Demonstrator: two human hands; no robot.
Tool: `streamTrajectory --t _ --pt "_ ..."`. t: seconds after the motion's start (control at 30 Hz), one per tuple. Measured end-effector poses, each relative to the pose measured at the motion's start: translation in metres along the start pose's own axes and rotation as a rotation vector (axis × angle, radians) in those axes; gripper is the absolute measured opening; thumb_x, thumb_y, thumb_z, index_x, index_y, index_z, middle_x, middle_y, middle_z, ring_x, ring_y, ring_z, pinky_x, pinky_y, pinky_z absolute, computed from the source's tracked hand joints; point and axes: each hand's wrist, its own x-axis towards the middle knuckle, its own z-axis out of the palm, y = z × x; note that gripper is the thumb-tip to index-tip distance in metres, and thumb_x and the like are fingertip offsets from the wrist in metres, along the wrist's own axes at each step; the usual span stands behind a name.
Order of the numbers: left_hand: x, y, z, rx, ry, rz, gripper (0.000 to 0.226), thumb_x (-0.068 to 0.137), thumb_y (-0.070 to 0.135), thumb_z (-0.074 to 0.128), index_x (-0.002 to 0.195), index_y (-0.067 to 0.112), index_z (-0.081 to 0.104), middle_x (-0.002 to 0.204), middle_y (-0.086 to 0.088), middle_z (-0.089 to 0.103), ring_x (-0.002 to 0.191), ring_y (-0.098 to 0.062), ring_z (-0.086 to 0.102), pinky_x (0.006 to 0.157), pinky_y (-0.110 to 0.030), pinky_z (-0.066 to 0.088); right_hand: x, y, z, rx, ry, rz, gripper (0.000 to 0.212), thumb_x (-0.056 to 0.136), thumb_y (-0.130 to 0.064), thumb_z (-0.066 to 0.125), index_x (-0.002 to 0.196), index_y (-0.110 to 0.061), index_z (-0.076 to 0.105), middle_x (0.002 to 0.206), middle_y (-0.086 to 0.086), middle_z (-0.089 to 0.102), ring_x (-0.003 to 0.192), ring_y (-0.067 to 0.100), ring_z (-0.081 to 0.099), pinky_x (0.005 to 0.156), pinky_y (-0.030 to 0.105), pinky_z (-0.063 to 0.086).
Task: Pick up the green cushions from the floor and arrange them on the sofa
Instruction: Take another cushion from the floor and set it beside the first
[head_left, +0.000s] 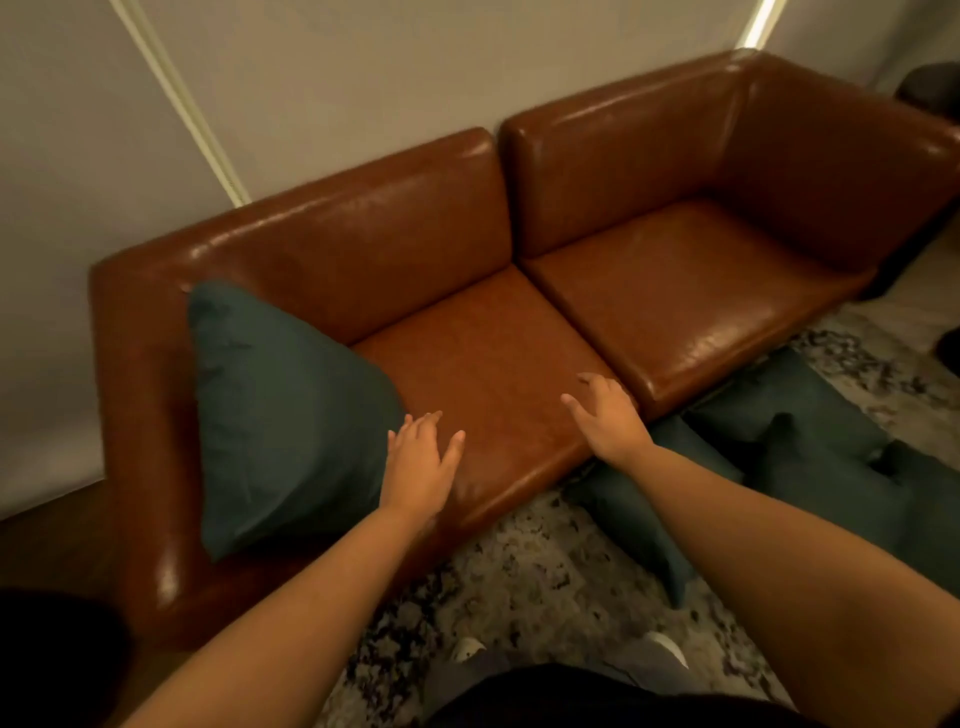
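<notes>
Looking through the head camera, I see one green cushion propped in the left corner of the sofa, my left hand spread loose just beside it, right hand wide over the seat, holding nothing; more green cushions lie on the rug

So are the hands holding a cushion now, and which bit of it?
Nothing is held. The left hand and right hand are both open above the sofa. One green cushion leans on the sofa just beside the left hand, not gripped.
</notes>
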Motion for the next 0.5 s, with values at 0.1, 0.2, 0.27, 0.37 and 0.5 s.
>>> streamTrajectory --t 0.1,0.2,0.27,0.37,0.5 --pt "-0.002 0.015 0.019 0.011 -0.071 0.020 0.058 0.099 0.048 0.034 0.145 0.013 0.035 0.151 -0.005 0.036 0.146 -0.025 0.017 0.118 -0.041 0.006 -0.012 0.028 -0.008 0.003 -0.006 0.049 0.052 0.098 -0.041 0.046 0.142 -0.013 0.037 0.141 0.012 0.042 0.130 0.029 0.039 0.106 0.046 0.036" --pt "-0.002 0.032 0.042 0.017 -0.154 0.036 0.057 0.099 0.047 0.034 0.144 0.012 0.036 0.151 -0.006 0.036 0.145 -0.025 0.017 0.119 -0.041 0.008 -0.022 0.060 -0.016 0.019 -0.009 0.125 0.052 0.098 -0.041 0.047 0.141 -0.013 0.038 0.138 0.013 0.043 0.128 0.031 0.041 0.105 0.045 0.037" --pt "-0.001 0.044 0.058 0.032 -0.209 0.037 0.056 0.099 0.047 0.034 0.143 0.013 0.036 0.150 -0.007 0.037 0.145 -0.026 0.017 0.119 -0.041 0.008 -0.026 0.083 -0.020 0.025 -0.015 0.172 0.053 0.098 -0.042 0.047 0.142 -0.014 0.037 0.138 0.013 0.042 0.128 0.030 0.041 0.106 0.045 0.037" --pt "0.000 0.068 0.083 0.045 -0.281 0.046 0.054 0.099 0.046 0.034 0.142 0.013 0.039 0.149 -0.008 0.038 0.144 -0.027 0.019 0.117 -0.040 0.009 -0.030 0.118 -0.028 0.034 -0.023 0.211 0.053 0.097 -0.042 0.048 0.141 -0.014 0.038 0.140 0.012 0.043 0.130 0.028 0.039 0.106 0.043 0.036" --pt "-0.001 0.107 0.119 0.075 -0.328 0.018 0.055 0.099 0.047 0.034 0.140 0.011 0.041 0.146 -0.009 0.041 0.142 -0.028 0.023 0.115 -0.038 0.018 -0.031 0.167 -0.051 0.050 -0.048 0.231 0.052 0.097 -0.040 0.049 0.141 -0.014 0.039 0.140 0.011 0.044 0.131 0.027 0.039 0.107 0.041 0.035"
